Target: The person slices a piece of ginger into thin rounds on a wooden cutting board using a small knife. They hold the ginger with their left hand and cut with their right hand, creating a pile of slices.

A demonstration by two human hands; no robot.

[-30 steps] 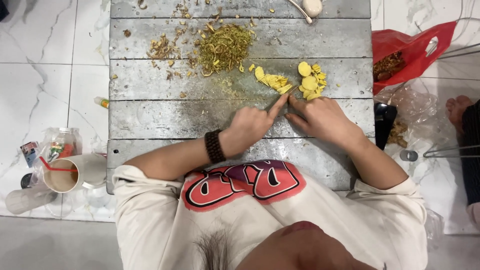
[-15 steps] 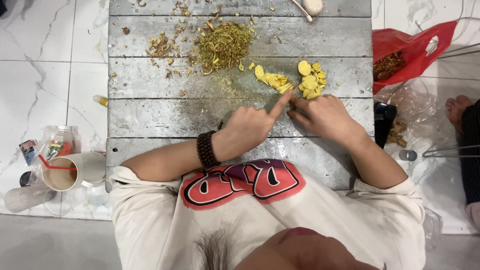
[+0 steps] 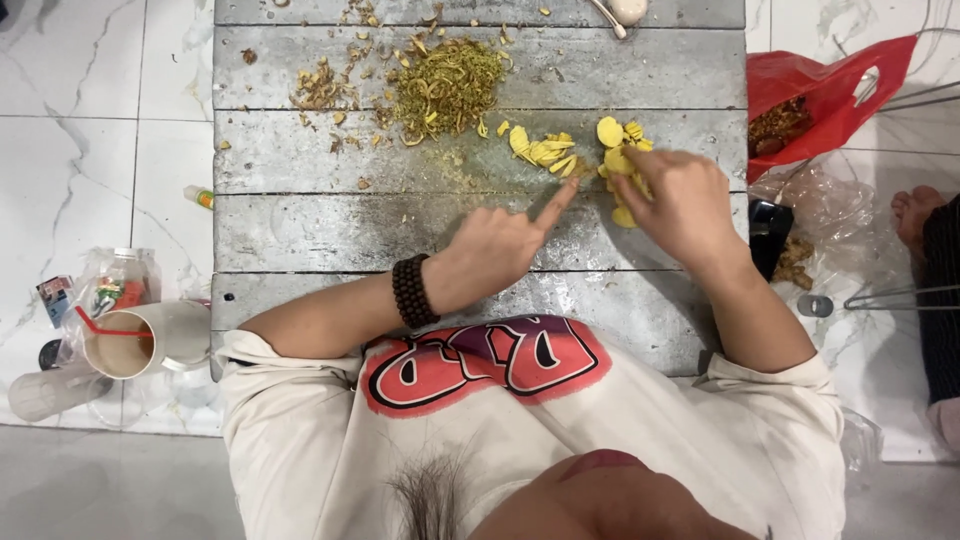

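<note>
Grey planks hold flat yellow slices; left hand points, right hand seemingly pinches one.

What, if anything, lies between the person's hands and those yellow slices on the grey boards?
Nothing visible does. The right hand already rests on the yellow slices, and the left hand points its forefinger at their near edge, over bare boards. The shredded peelings lie farther off.

Yellow slices: thin, flat, pale yellow pieces, cut and lying loose in a small scattered pile on the grey wooden boards.
Place: at the far right part of the boards, just beside the heap of peelings.
Contact: some slices are partly hidden under fingers.
</note>
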